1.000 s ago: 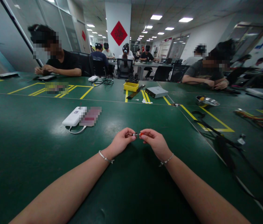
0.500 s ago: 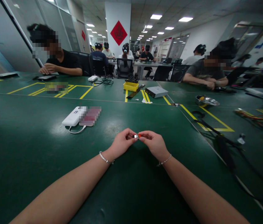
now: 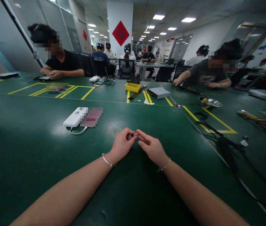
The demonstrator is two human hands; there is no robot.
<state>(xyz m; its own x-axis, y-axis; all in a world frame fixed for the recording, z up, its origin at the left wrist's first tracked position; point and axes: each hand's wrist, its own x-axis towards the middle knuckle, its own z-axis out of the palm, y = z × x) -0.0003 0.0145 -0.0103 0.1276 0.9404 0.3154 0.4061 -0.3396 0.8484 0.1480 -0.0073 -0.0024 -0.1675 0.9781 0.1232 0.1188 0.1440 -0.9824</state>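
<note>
My left hand (image 3: pixel 121 145) and my right hand (image 3: pixel 152 148) meet low over the green table (image 3: pixel 41 150), fingertips pinched together. Between them sits a tiny part (image 3: pixel 135 134) with a silvery metal end and an orange-red end. The left fingers hold the metal side, the right fingers the orange side. It is too small to name. Both wrists wear thin bracelets.
A white power bank (image 3: pixel 74 117) with a cable lies to the left beyond my hands. Farther back stand a yellow bin (image 3: pixel 132 87) and a grey box (image 3: pixel 158 92). Black cables (image 3: pixel 220 138) run on the right. Other people sit working around the tables.
My hands have closed together, bringing the metal and orange ends into contact, and shifted slightly left. The person at the back right has reached an arm out over the table.
</note>
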